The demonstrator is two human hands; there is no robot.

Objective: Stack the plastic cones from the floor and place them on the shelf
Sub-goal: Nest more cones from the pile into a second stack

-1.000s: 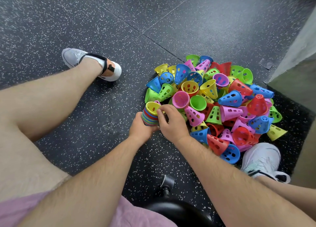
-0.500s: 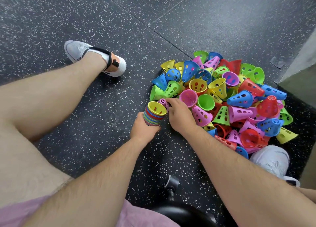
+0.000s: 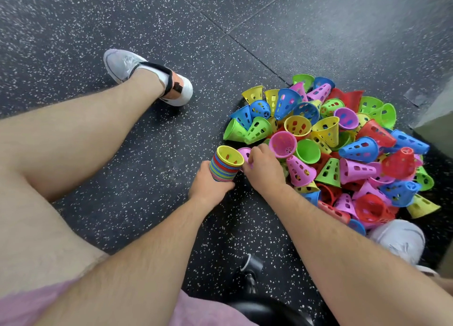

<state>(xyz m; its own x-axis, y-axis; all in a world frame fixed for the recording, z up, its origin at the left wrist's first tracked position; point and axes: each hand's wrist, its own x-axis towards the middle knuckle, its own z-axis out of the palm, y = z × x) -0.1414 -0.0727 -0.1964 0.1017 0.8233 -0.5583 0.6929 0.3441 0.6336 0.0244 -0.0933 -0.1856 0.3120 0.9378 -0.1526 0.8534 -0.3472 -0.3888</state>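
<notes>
Right hand [image 3: 263,168] has drawn back to the stack [image 3: 226,165], pinching a pink cone [image 3: 244,152]. Left hand [image 3: 208,186] grips the stack; its fingers are hidden behind it.

Setting: gym or sports training room. Evidence: floor [image 3: 318,31] of dark speckled rubber tiles, seams visible between tiles, type common in fitness areas. Heap of perforated plastic cones [image 3: 343,149] in green, blue, yellow, pink, red lying on floor, kind used as agility drill markers. Person dressed for exercise: bare legs, pink shorts [image 3: 29,306], white trainers [image 3: 147,76]. Stool castor [image 3: 252,264] at lower centre. Pale wall base [image 3: 436,109] at right edge.
</notes>
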